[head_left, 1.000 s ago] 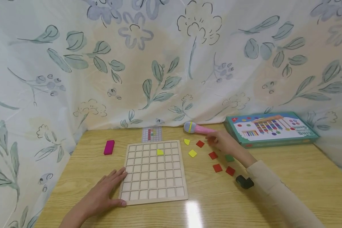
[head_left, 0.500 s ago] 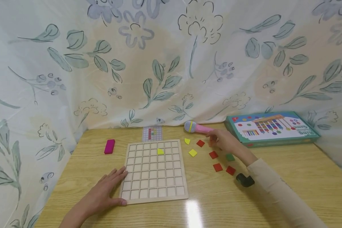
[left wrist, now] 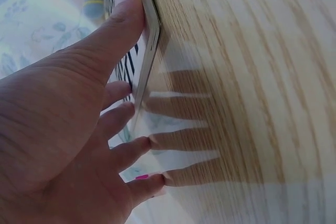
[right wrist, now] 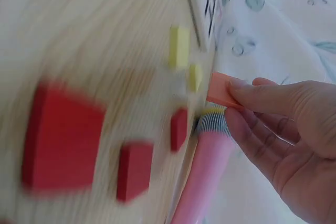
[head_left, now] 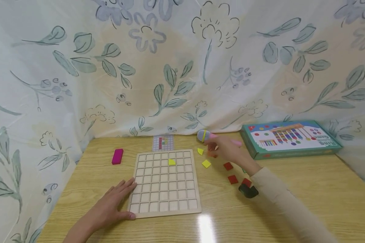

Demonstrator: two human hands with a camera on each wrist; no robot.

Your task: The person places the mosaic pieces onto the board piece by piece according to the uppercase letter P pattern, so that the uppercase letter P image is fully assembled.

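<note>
My right hand (head_left: 231,152) pinches an orange tile (right wrist: 223,89) between thumb and fingers, above the table at the right of the wooden grid board (head_left: 163,195). Fingers spread, my left hand (head_left: 107,204) rests at the board's left edge; in the left wrist view its thumb (left wrist: 126,14) lies on the board's rim. One yellow tile (head_left: 171,162) with a rounded corner sits in an upper cell. A yellow square tile (head_left: 206,164) and a yellow rounded-corner tile (head_left: 200,151) lie right of the board. Nearby are several red tiles (head_left: 233,179). My right wrist mostly hides a green tile (head_left: 244,170).
Behind the board lies a small printed pattern card (head_left: 163,143). A pink toy microphone (head_left: 204,135) is partly behind my right hand, with a game box (head_left: 292,138) further right. A magenta block (head_left: 117,156) lies at left. The floral cloth (head_left: 140,84) borders the table's back.
My right hand has moved left toward the board, lifting the orange tile from among the loose pieces. The left hand and the yellow tile on the board stay put.
</note>
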